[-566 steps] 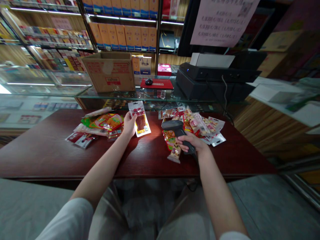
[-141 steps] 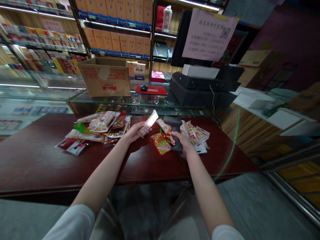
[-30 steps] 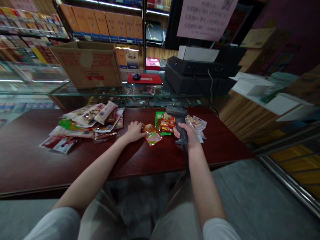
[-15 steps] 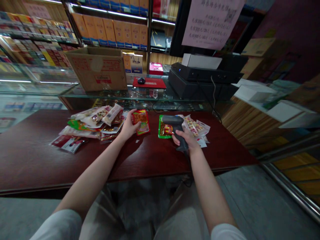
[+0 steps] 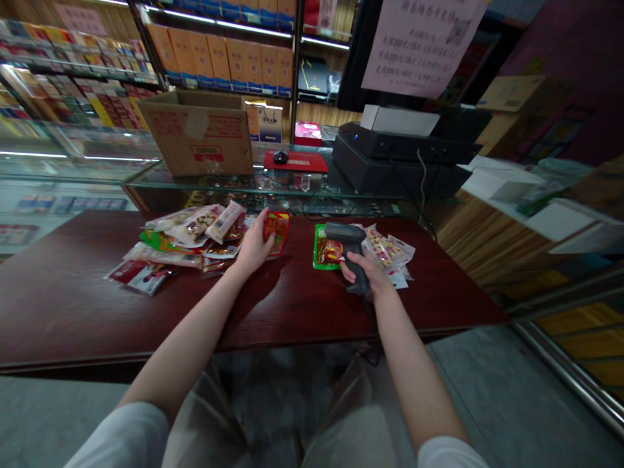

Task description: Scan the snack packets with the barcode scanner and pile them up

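Observation:
My left hand (image 5: 256, 246) grips a red-edged snack packet (image 5: 277, 233) just above the dark red table (image 5: 283, 305); its fingers cover the packet's left side. Right beside that hand lies a pile of snack packets (image 5: 195, 227) in white, red and green wrappers. My right hand (image 5: 365, 270) is wrapped round the handle of a black barcode scanner (image 5: 347, 235), its head pointing left. Under the scanner head is a green-edged snack packet (image 5: 322, 250), partly hidden. Several white and pink snack packets (image 5: 387, 247) lie just beyond my right hand.
A cardboard box (image 5: 199, 133) stands on the glass counter (image 5: 273, 188) behind the table. Near it a mouse (image 5: 280, 156) rests on a red mat (image 5: 312, 162). Black till equipment (image 5: 404, 149) and a monitor with a pink sheet (image 5: 414, 45) stand at the back right. The scanner's cable hangs over the table's front edge.
The red-edged packet in my left hand has tilted and turned, so less of its face shows. My right hand still holds the scanner in about the same place. The view has shifted slightly.

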The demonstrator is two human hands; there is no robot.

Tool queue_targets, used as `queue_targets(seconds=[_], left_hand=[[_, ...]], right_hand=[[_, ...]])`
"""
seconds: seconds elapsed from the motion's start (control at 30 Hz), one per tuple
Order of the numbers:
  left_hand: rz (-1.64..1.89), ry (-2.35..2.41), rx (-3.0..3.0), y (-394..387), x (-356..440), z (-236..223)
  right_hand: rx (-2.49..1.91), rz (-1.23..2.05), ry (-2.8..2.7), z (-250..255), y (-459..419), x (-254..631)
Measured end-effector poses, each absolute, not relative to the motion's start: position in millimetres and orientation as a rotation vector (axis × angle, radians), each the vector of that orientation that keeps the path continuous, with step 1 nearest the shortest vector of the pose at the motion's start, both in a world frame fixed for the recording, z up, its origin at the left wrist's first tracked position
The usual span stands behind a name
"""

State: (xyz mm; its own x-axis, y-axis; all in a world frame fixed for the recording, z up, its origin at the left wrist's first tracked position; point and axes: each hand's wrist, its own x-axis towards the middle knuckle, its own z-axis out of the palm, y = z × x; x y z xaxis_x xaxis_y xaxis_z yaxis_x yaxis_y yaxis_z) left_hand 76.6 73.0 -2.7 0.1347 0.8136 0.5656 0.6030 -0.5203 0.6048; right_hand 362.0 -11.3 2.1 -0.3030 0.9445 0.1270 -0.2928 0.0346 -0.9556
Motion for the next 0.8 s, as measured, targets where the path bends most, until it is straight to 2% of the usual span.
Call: queue_targets(seconds=[0.17, 0.27, 0.33, 0.5, 0.63, 0.8], left_hand=[[1.267, 2.054, 2.119, 60.3, 54.2, 29.5], [1.332, 2.264, 2.042, 59.7, 44.3, 34.9], [1.242, 2.237, 2.165, 61.2, 42.4, 31.7], [0.755, 1.954, 2.469, 66.6, 49.4, 9.1], [0.766, 1.844, 2.544, 66.9, 57.4, -2.5], [0.871, 1.727, 2.622, 55.6, 93.5, 9.2]], right_hand=[[-0.787, 1.444, -1.178, 2.5, -10.3, 364.7], [-0.803, 1.456, -1.158, 3.4, -9.9, 363.6], [-0.807, 1.456, -1.151, 3.8, -9.8, 362.6], [-0.788, 1.428, -1.109, 7.2, -12.1, 363.3], [-0.752, 1.371, -1.064, 16.0, -16.6, 369.5], [-0.737, 1.286, -1.034, 21.2, -17.3, 382.8]])
